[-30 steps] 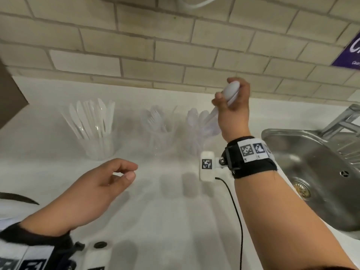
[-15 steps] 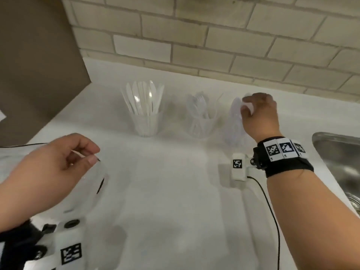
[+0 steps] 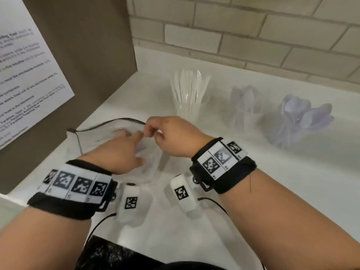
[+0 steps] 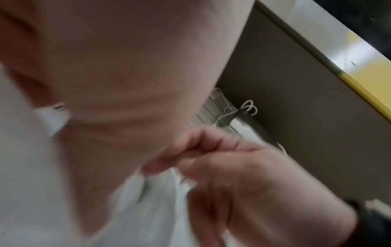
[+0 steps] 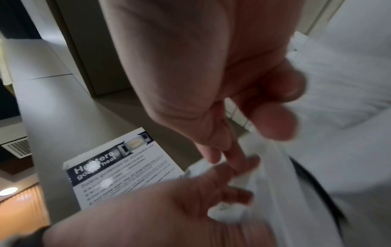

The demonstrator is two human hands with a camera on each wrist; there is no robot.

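Swinging back from the spoon cup (image 3: pixel 292 121), the right hand (image 3: pixel 175 137) now sits at the clear bag (image 3: pixel 97 134) beside the left hand (image 3: pixel 118 151), which was there alone half a second ago. Read: last spoon delivered, next pick starting. Right thumb and forefinger look curled in a pinch on the bag's rim, near the black zip strip (image 3: pixel 109 120) (wrist views too blurred to confirm). Left fingers reach into the mouth; can't tell if they hold anything. Bag lies slumped at the left end of the white counter (image 3: pixel 253 182), near the brown panel (image 3: pixel 78 55), just in front of the knife cup (image 3: pixel 189 100). Thin, see-through, crumpled; contents unreadable.
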